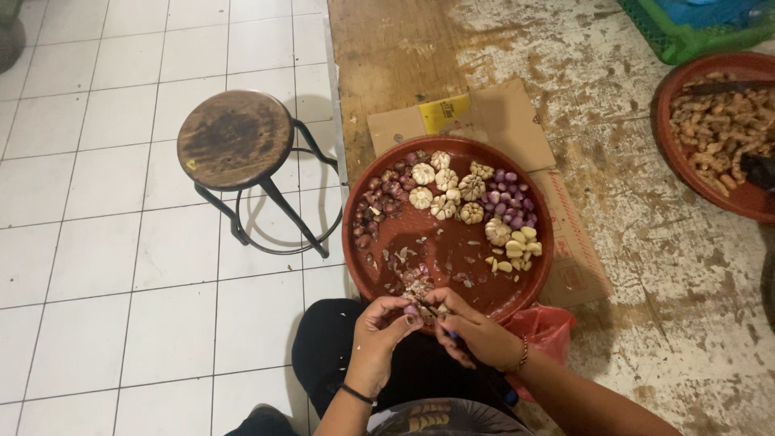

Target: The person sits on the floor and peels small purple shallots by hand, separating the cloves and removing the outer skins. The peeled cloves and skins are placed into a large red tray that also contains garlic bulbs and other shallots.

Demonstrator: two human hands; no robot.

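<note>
You are pinching a small shallot (412, 309) in your left hand (379, 327) while your right hand (476, 329) is gripping a small knife (442, 321) against it. You are holding both at the near rim of the round red tray (387, 258), probably so the peelings are dropping in beside the garlic bulbs (446, 190).

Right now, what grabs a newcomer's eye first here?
The big round red tray at centre, holding whole garlic bulbs and small purple shallots. At its near edge, the left hand and right hand work together on one small piece. A round wooden stool stands left.
</note>
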